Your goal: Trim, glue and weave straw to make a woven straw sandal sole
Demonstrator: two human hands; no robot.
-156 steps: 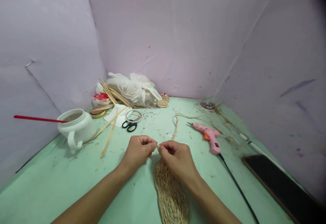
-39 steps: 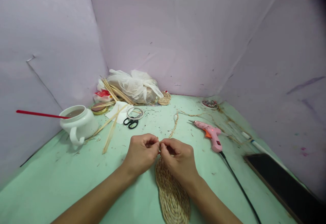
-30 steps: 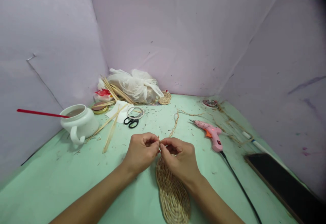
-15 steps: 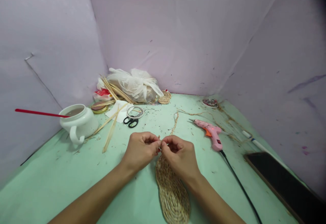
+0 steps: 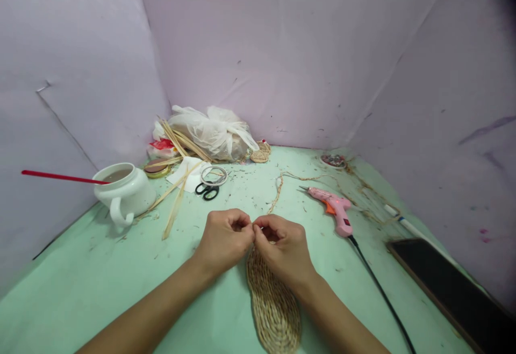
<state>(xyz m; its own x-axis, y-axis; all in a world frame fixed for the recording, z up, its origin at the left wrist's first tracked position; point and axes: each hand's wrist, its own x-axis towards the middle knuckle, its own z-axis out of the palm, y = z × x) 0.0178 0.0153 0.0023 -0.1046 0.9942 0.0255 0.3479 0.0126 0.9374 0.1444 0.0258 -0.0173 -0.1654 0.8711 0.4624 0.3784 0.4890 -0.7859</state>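
My left hand (image 5: 226,238) is closed in a pinch, its fingertips meeting those of my right hand (image 5: 282,244), which pinches too. Between them is a thin braided straw cord (image 5: 276,199), mostly covered by the fingers. It comes out behind my right hand and runs up the table, then off to the right. Below the hands lies a woven straw sole-shaped piece (image 5: 274,305), made of cord wound in close rows. My right hand and wrist cover part of its upper end.
To the right lie a pink glue gun (image 5: 332,206) with a black cable and a dark phone-like slab (image 5: 447,289). A white pot (image 5: 124,195) with a red stick (image 5: 60,176), black-handled scissors (image 5: 207,190), straw strips (image 5: 175,211) and a plastic bag (image 5: 213,134) are on the left and back.
Both hands stay in nearly the same place. The fingertips have shifted slightly, and the bit of cord that stuck up above the left fingertips is now hidden.
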